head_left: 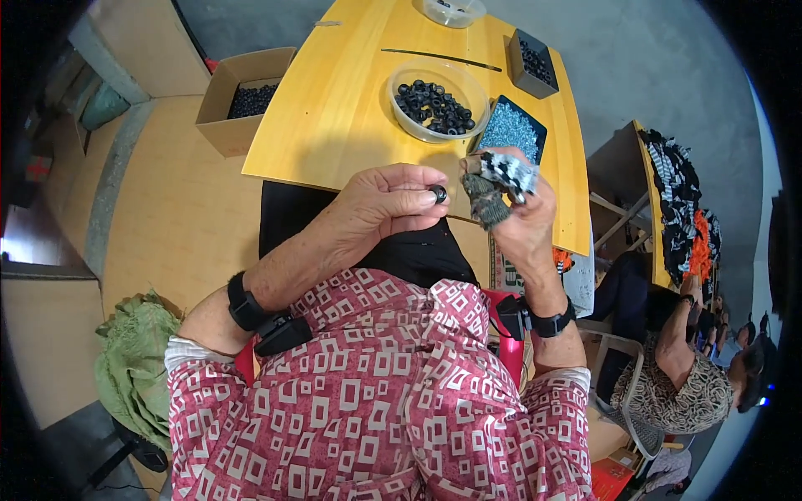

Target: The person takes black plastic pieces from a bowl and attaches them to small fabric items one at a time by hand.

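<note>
My left hand (368,200), closed, pinches a small black ring-like piece (438,194) between thumb and fingertips. Just to its right, my right hand (530,213) is closed around a bunched knitted fabric piece (487,203), dark grey-green on one side, with a black-and-white patterned part (511,174) above it. The fabric hides most of the right fingers. Both hands are raised in front of the table's near edge, close together, and a narrow gap lies between the black piece and the fabric. Beyond them a clear plastic bowl (395,108) contains several black pieces much like the one I hold.
Right of the bowl, a dark tray (541,134) holds clear bluish bits on the yellow table (326,100). Farther back are a grey box (547,88), a thin dark rod (443,58) and another bowl (455,15). A cardboard box (224,129) stands left; a co-worker (681,384) sits right.
</note>
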`<state>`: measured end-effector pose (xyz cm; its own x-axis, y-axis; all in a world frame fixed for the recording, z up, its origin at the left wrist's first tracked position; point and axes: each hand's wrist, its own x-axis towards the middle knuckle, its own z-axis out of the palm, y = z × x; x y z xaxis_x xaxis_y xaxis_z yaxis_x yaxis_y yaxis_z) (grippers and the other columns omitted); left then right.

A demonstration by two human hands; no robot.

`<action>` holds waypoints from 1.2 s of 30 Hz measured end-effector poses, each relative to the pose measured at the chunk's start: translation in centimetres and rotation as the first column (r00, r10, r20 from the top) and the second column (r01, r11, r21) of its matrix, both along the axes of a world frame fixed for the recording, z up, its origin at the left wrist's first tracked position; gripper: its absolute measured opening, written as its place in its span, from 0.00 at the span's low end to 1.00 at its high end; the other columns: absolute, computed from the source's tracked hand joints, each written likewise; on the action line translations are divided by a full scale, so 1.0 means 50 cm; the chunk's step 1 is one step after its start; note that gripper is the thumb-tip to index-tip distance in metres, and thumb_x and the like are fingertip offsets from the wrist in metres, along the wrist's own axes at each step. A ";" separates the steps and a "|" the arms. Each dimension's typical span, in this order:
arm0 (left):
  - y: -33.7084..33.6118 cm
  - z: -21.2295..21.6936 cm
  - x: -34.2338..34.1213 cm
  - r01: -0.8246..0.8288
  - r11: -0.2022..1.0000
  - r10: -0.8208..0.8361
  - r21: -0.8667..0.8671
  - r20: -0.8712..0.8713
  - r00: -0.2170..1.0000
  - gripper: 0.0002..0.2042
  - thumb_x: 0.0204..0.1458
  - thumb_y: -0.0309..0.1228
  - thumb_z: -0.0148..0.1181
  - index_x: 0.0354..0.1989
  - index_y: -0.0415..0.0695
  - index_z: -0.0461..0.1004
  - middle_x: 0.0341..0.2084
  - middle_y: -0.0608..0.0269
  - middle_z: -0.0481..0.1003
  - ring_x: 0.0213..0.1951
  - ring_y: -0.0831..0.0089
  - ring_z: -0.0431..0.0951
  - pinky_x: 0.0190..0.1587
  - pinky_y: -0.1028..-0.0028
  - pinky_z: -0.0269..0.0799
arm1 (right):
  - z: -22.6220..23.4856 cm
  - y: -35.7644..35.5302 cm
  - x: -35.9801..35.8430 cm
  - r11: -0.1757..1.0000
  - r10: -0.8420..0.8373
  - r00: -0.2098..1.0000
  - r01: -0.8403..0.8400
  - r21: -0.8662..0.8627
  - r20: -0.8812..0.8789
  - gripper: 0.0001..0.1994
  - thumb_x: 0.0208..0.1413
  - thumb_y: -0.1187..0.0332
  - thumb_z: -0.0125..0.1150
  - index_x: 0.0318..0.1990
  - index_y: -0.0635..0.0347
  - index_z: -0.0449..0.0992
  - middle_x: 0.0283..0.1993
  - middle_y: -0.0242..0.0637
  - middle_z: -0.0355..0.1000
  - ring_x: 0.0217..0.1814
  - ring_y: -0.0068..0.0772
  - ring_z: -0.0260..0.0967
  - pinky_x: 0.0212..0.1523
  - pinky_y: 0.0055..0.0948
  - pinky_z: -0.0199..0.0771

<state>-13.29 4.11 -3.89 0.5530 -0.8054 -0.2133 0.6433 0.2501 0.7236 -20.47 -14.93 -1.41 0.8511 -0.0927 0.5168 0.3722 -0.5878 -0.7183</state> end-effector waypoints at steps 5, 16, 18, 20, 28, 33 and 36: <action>-0.004 0.008 -0.007 0.060 0.998 -0.060 -0.006 -0.014 0.998 0.16 0.52 0.25 0.60 0.50 0.36 0.70 0.40 0.57 0.75 0.41 0.71 0.78 0.47 0.76 0.76 | 0.008 0.010 -0.015 0.994 0.030 0.998 -0.024 -0.111 0.055 0.12 0.38 0.79 0.67 0.34 0.64 0.77 0.38 0.39 0.74 0.40 0.38 0.72 0.41 0.30 0.72; -0.001 0.012 -0.006 0.080 0.997 -0.080 -0.003 0.024 0.996 0.16 0.53 0.25 0.59 0.51 0.37 0.70 0.40 0.57 0.75 0.42 0.73 0.78 0.47 0.76 0.76 | 0.035 0.016 -0.029 0.989 0.025 0.999 -0.029 -0.147 -0.031 0.12 0.40 0.81 0.65 0.36 0.64 0.76 0.37 0.41 0.73 0.39 0.41 0.74 0.40 0.29 0.73; -0.004 0.013 -0.008 0.087 0.996 -0.087 0.001 0.031 0.996 0.16 0.53 0.25 0.59 0.51 0.37 0.70 0.41 0.58 0.75 0.42 0.73 0.78 0.48 0.76 0.76 | 0.037 0.013 -0.039 0.990 0.025 0.999 -0.030 -0.140 -0.040 0.12 0.40 0.81 0.65 0.36 0.64 0.76 0.37 0.40 0.73 0.39 0.40 0.74 0.40 0.29 0.73; -0.007 0.014 -0.007 0.091 0.996 -0.091 -0.003 0.027 0.995 0.16 0.53 0.25 0.58 0.51 0.37 0.70 0.41 0.58 0.75 0.42 0.73 0.78 0.48 0.76 0.76 | 0.035 0.013 -0.053 0.998 0.056 0.998 -0.055 0.036 -0.026 0.12 0.42 0.81 0.65 0.38 0.62 0.77 0.37 0.37 0.72 0.40 0.34 0.73 0.41 0.27 0.72; -0.010 0.011 -0.010 0.114 0.993 -0.113 -0.012 0.036 0.993 0.15 0.53 0.25 0.58 0.50 0.36 0.71 0.43 0.58 0.74 0.42 0.73 0.78 0.47 0.76 0.76 | 0.015 0.022 -0.073 0.952 0.065 0.992 -0.029 0.305 -0.110 0.12 0.44 0.79 0.69 0.38 0.61 0.78 0.38 0.33 0.73 0.40 0.25 0.71 0.42 0.23 0.70; -0.008 0.014 -0.013 0.120 0.993 -0.120 -0.004 0.054 0.991 0.15 0.54 0.26 0.58 0.49 0.36 0.71 0.43 0.57 0.74 0.42 0.73 0.78 0.48 0.77 0.76 | 0.017 0.017 -0.083 0.986 0.038 0.991 -0.016 0.167 -0.125 0.11 0.45 0.78 0.68 0.38 0.62 0.78 0.37 0.33 0.74 0.39 0.26 0.72 0.41 0.23 0.71; -0.007 0.021 -0.015 0.116 0.993 -0.115 -0.009 0.028 0.993 0.13 0.54 0.26 0.58 0.48 0.37 0.71 0.42 0.57 0.75 0.41 0.73 0.78 0.48 0.77 0.76 | 0.017 0.015 -0.086 0.976 0.044 0.989 -0.013 0.218 -0.138 0.10 0.45 0.78 0.67 0.38 0.62 0.79 0.37 0.34 0.74 0.38 0.27 0.73 0.40 0.24 0.71</action>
